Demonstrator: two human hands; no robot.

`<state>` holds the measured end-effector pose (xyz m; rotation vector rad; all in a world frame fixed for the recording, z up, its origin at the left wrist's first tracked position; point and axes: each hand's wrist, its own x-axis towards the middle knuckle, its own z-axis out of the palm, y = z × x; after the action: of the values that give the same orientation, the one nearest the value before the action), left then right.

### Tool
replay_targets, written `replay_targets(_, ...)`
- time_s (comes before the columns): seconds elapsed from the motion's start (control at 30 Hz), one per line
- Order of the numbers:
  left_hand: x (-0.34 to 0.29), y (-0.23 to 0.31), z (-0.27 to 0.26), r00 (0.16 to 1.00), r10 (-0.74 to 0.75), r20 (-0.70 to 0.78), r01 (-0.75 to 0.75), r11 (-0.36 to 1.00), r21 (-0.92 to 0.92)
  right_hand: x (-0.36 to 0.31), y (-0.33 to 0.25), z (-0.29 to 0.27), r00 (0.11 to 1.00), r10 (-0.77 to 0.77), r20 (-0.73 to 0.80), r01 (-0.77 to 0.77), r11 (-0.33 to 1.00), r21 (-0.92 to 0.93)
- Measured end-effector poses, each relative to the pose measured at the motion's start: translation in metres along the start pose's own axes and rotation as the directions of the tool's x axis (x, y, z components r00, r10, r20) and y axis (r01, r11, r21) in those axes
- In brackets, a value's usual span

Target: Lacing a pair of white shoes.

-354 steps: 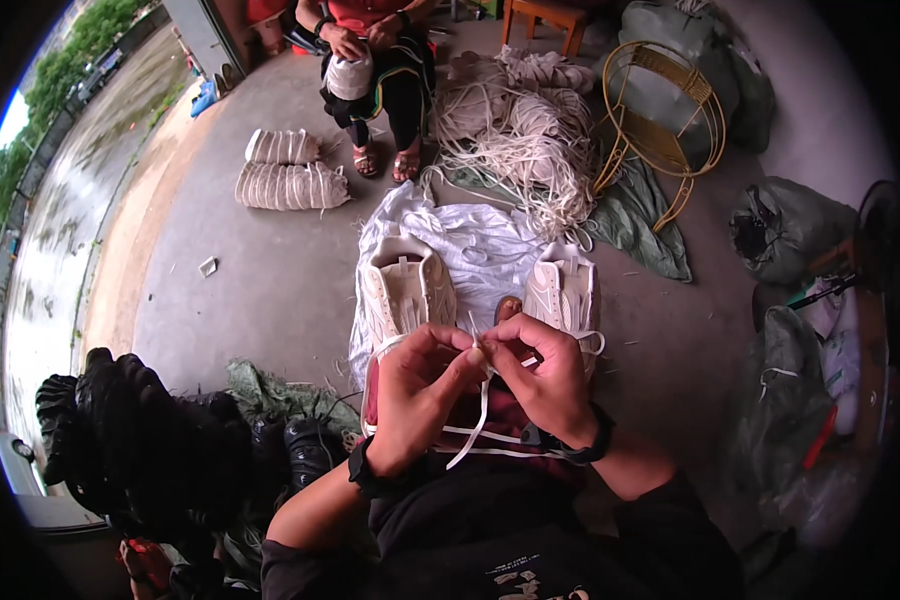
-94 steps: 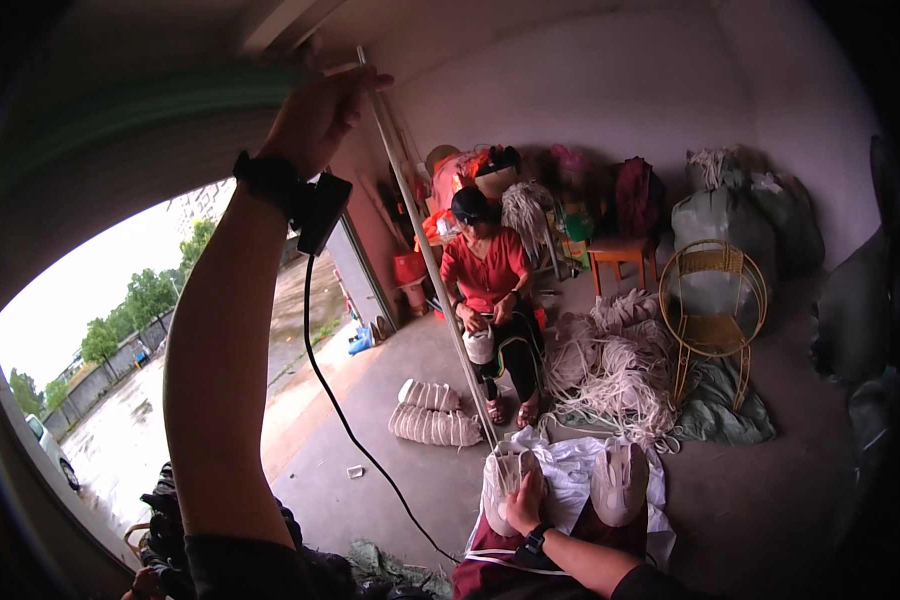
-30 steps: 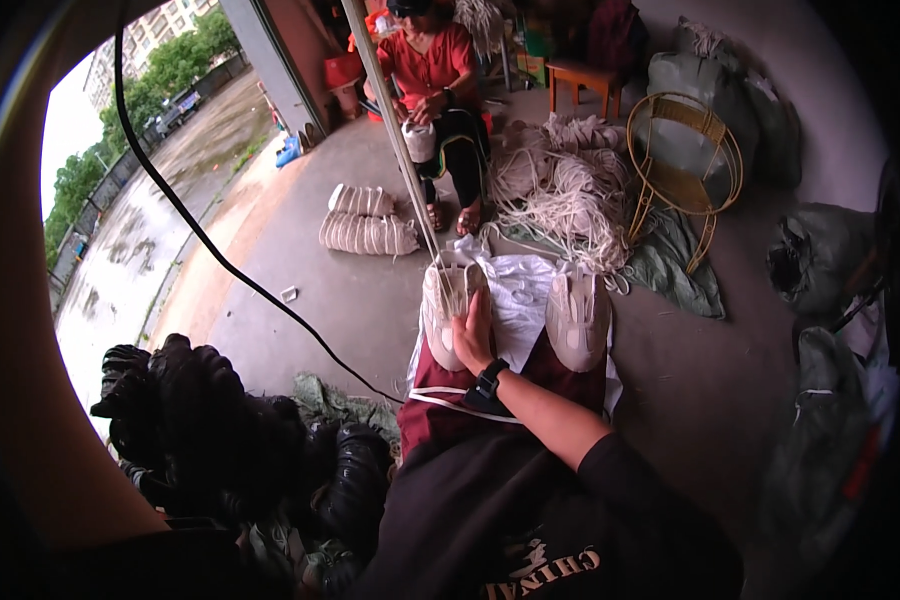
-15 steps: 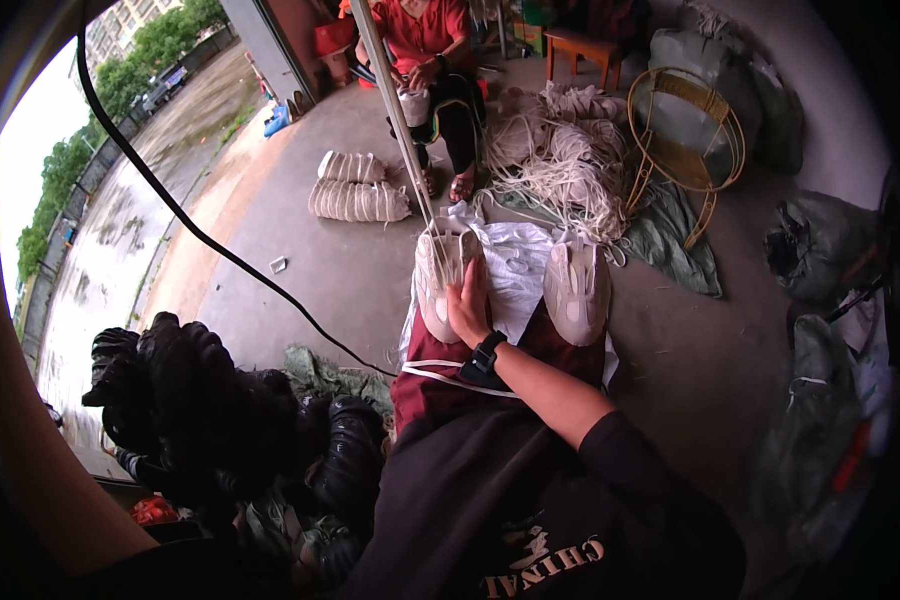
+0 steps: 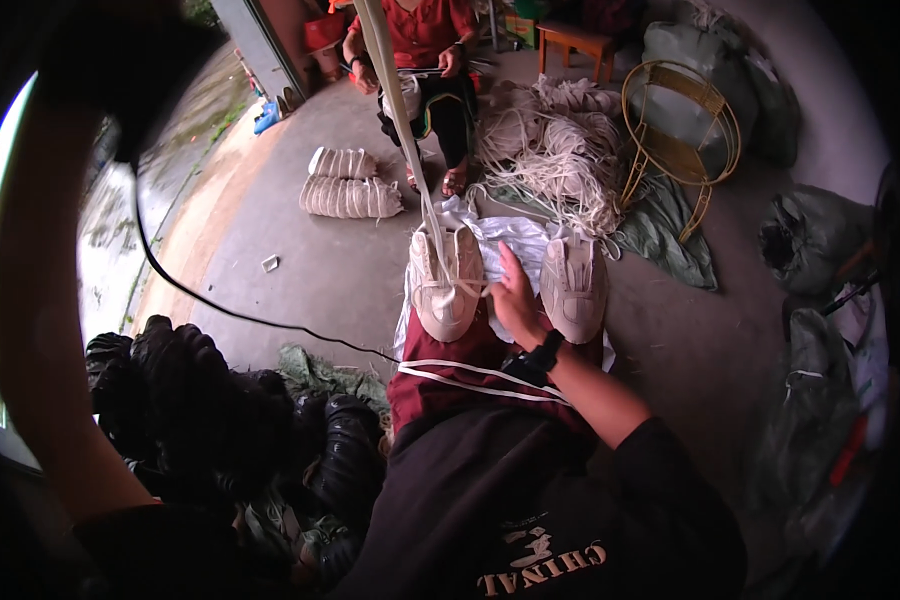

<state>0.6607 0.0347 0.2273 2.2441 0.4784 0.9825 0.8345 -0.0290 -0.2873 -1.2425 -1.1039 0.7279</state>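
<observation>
A pale beige sneaker rests toe toward me on my left thigh, a long flat shoelace rising taut from its front to the top edge. Beside its right side is my right hand, one finger extended upward and the thumb side closed on a short strand of the shoelace. Its wrist wears a black device. The matching sneaker sits on my right thigh. My left forearm rises along the left edge, with a dark, blurred shape near its wrist; the left hand itself is out of the frame.
Facing me sits a person in a red shirt. Bundled laces and a big lace heap lie on the floor. A wire-framed stand, sacks and dark bundles surround me. A black cord crosses at left.
My right hand has moved off the left sneaker to its right, drawing a lace strand sideways. My left forearm has swung further into view. The seated person's hands have spread apart.
</observation>
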Motion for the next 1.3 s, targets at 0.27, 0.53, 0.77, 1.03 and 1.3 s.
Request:
replay_targets(0.27,-0.133,-0.155,0.134,0.874,-0.38,0.303,0.469,0.824,-0.319,-0.004,-0.15,-0.031,0.963,-0.068,0.259,0.001,0.968,0.252)
replay_targets(0.53,-0.172,-0.198,0.183,0.747,-0.572,0.338,0.649,0.52,-0.555,0.01,-0.146,-0.025,0.913,0.085,0.398,-0.164,0.972,0.168)
replay_targets(0.77,-0.192,-0.249,0.177,0.686,-0.591,0.424,0.636,0.203,-0.745,0.026,-0.125,0.002,0.955,-0.09,0.282,0.076,0.995,0.059)
replay_targets(1.03,-0.203,-0.302,0.168,0.687,-0.612,0.392,0.612,0.196,-0.766,0.052,-0.108,0.024,0.937,-0.141,0.321,0.218,0.951,-0.22)
replay_targets(1.3,-0.212,-0.347,0.164,0.734,-0.605,0.309,0.586,0.335,-0.738,0.074,-0.083,0.038,0.929,0.004,0.369,0.107,0.954,-0.282)
